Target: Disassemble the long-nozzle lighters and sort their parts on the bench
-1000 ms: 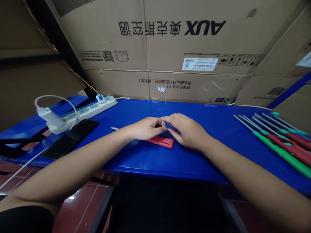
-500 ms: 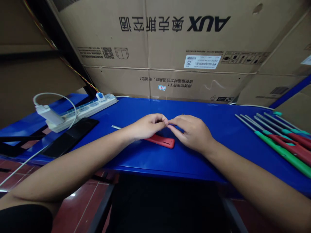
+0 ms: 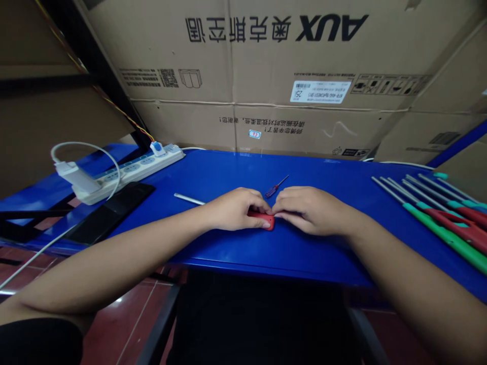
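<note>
Flat red plastic bar lying on the blue desk, directly beneath both hands, mostly covered by fingers. Left hand curled nearly closed over its left part. Right hand also nearly closed, fingertips pressed against its right end; bar pinched between the two. Small purple-handled screwdriver lies just beyond the fingertips, apart from them. Thin steel rod lies just left of the left hand.

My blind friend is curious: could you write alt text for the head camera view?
Two bare hands grip a red piece on a blue table, a small screwdriver beyond them. More screwdrivers lie in a row at right, a power strip at left, cardboard boxes behind.
</note>
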